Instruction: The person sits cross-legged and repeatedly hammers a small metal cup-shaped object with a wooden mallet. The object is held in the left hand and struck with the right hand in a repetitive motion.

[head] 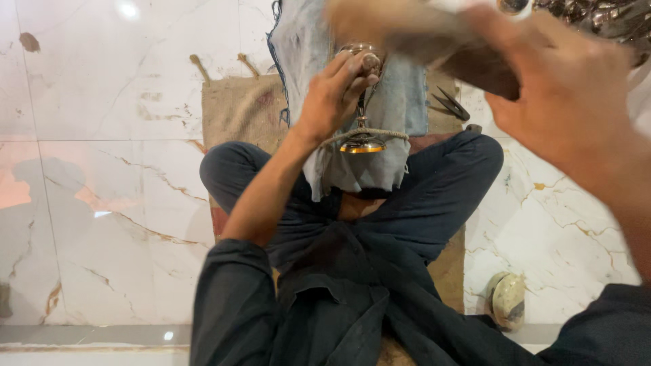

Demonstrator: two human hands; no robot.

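On the floor at 12 o'clock, left hand (336, 91) grips a small brass goblet (361, 102) upright on grey cloth (397, 95), steadying it; right hand (566, 88) is blurred, seemingly clutching a dark rag (475, 64) at 1 o'clock.

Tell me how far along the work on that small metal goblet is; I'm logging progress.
Done: a grey cloth is spread over the lap and a cord is wound round the goblet's foot. In hand: the left hand grips the metal goblet upright, while the right hand, blurred, holds something above it. Left: cannot tell; scissors lie unused on the burlap mat.
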